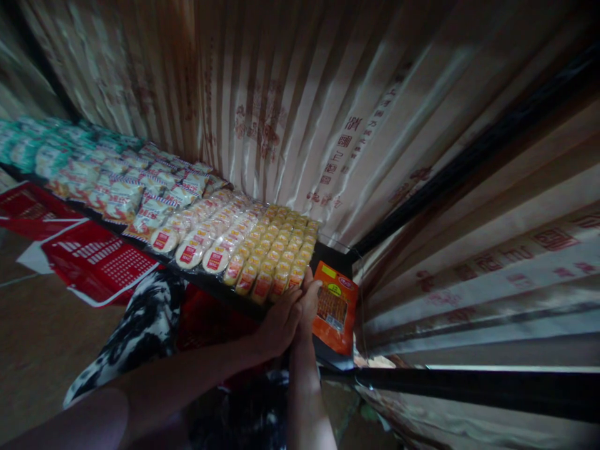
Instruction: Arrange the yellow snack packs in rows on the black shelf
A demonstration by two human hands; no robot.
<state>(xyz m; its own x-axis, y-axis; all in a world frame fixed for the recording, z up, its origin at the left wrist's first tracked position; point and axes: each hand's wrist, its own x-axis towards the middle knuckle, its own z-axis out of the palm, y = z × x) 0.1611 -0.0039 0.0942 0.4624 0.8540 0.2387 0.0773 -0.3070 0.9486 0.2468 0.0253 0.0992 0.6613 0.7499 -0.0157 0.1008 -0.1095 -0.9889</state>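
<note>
An orange snack packet (335, 306) stands at the right end of a dark shelf (334, 257), in the gap beside rows of small yellow packets (276, 253). My right hand (310, 299) grips the orange packet's left edge. My left hand (279, 324) presses against the right hand and touches the front of the yellow rows. Whether the left hand holds anything is hidden.
Rows of pink-white round packets (206, 240) and more white and green bags (94, 175) fill the shelf to the left. Pleated printed cloth (290, 106) hangs behind and to the right. Red baskets (98, 262) lie on the floor at left.
</note>
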